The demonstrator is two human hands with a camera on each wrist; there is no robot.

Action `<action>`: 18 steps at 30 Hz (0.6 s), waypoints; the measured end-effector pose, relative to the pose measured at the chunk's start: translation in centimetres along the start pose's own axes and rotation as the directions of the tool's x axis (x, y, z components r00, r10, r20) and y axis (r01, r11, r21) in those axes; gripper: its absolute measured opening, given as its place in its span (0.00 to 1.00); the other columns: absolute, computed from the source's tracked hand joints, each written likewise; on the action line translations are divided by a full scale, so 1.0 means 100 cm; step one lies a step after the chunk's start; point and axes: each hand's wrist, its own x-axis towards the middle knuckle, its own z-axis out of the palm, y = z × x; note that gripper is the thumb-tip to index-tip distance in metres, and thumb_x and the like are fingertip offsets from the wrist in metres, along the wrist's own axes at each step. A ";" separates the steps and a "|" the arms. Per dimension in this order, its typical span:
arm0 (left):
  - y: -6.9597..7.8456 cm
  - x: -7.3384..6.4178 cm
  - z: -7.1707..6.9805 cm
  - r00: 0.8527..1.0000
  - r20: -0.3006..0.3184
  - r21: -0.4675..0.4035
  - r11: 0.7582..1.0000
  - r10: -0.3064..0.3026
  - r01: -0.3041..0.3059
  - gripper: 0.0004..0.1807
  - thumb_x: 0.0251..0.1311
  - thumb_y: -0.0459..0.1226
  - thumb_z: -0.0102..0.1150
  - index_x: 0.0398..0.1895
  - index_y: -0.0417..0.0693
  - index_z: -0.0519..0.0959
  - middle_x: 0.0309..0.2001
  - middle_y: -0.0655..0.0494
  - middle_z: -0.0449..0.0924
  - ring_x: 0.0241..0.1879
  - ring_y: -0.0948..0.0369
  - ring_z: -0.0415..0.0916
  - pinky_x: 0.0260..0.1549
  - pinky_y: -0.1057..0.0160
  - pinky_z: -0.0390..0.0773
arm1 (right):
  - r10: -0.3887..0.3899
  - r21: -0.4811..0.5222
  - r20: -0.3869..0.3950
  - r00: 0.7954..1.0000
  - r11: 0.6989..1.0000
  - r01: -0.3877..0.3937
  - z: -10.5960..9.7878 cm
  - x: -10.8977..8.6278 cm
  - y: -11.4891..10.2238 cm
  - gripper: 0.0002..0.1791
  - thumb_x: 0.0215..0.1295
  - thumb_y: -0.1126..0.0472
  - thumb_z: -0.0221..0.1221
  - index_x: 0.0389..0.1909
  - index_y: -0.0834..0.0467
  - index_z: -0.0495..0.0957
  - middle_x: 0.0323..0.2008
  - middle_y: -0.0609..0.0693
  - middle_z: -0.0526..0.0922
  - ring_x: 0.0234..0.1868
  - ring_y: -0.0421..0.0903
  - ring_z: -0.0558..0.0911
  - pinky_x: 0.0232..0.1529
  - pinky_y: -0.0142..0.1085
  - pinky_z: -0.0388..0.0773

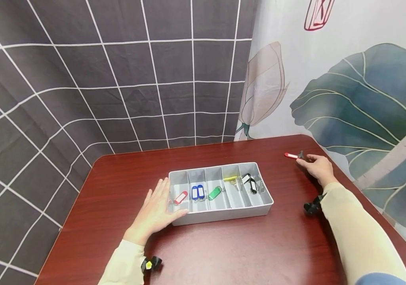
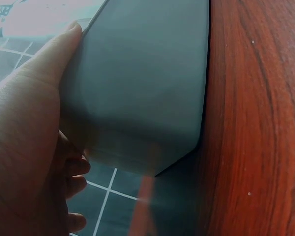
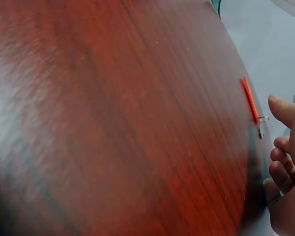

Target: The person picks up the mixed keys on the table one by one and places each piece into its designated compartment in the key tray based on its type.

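A grey tray (image 1: pixel 220 215) with five dividers' worth of compartments stands on the table. My left hand (image 1: pixel 157 208) rests at its left end, fingers stretched along the left side and thumb across the front rim. Seen from the left wrist, the thumb (image 2: pixel 59 51) lies against the tray wall (image 2: pixel 137 73). At the table's far right, my right hand (image 1: pixel 319 168) reaches towards a red key tag (image 1: pixel 290 155) with a key on a ring. In the right wrist view, that red tag (image 3: pixel 250 100) lies on the table just beyond the loosely bent fingers, which hold nothing.
Inside the tray sit another red tag (image 1: pixel 180 197), blue tags (image 1: pixel 197 192), a green tag (image 1: pixel 215 193), a yellow tag (image 1: pixel 229 179) and black tags (image 1: pixel 253 185), with keys. A dark tiled curtain (image 1: pixel 135 79) and a patterned curtain (image 1: pixel 349 99) hang behind the table (image 1: pixel 245 245).
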 end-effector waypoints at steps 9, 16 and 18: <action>-0.001 0.000 0.000 1.000 -0.015 0.010 1.000 0.017 -0.017 0.64 0.46 0.72 0.56 0.76 0.42 0.46 0.74 0.46 0.50 0.74 0.51 0.43 0.66 0.38 0.49 | 0.038 -0.058 0.024 0.999 0.998 -0.037 0.008 0.008 0.000 0.49 0.62 0.34 0.55 0.68 0.70 0.60 0.63 0.75 0.62 0.61 0.72 0.59 0.61 0.63 0.56; -0.001 0.001 0.001 1.000 -0.013 0.004 1.000 0.017 -0.017 0.64 0.46 0.72 0.56 0.76 0.42 0.46 0.74 0.45 0.50 0.74 0.50 0.42 0.66 0.37 0.49 | 0.050 -0.061 0.004 0.999 0.997 -0.050 0.013 0.012 -0.007 0.48 0.61 0.34 0.56 0.69 0.67 0.60 0.63 0.75 0.62 0.61 0.74 0.56 0.59 0.65 0.53; 0.000 0.001 0.001 1.000 -0.009 0.001 1.000 0.012 -0.012 0.64 0.45 0.72 0.56 0.76 0.43 0.46 0.75 0.46 0.50 0.74 0.51 0.42 0.66 0.38 0.49 | 0.055 -0.064 0.002 0.998 0.996 -0.055 0.014 0.012 -0.009 0.47 0.61 0.35 0.56 0.69 0.66 0.61 0.63 0.74 0.62 0.60 0.74 0.57 0.58 0.65 0.54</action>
